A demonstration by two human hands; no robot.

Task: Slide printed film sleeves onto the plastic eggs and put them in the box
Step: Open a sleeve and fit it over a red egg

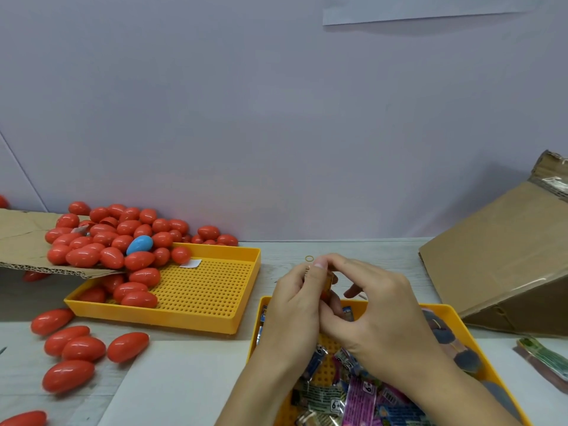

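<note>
**Mia:** How far has the job got?

**Ben:** Not far, I think. Both hands are busy with one egg (326, 285). The left hand (296, 305) holds it with curled fingers, and the right hand (376, 305) pinches it too. They hold it up above the back edge of the near yellow tray (461, 325). I think a film sleeve is going on, but the hands hide most of it.

**Mia:** Are any eggs in the box yet?

**Ben:** I can't tell. The cardboard box (504, 250) sits on the right of the bench (353, 249), tipped over, and I can't see inside.

**Mia:** How many eggs are left?

**Ben:** Lots! The big red pile (113, 238) has too many to count, dozens I'd guess. It spills off a cardboard flap (21, 238) into the far yellow tray (215, 287). Just one blue egg (140, 244) sits in it. About six more red ones (83, 348) lie loose on the left.

**Mia:** And sleeves?

**Ben:** A heap of printed sleeves (353, 395) fills the near tray. Two trays, one box.
</note>
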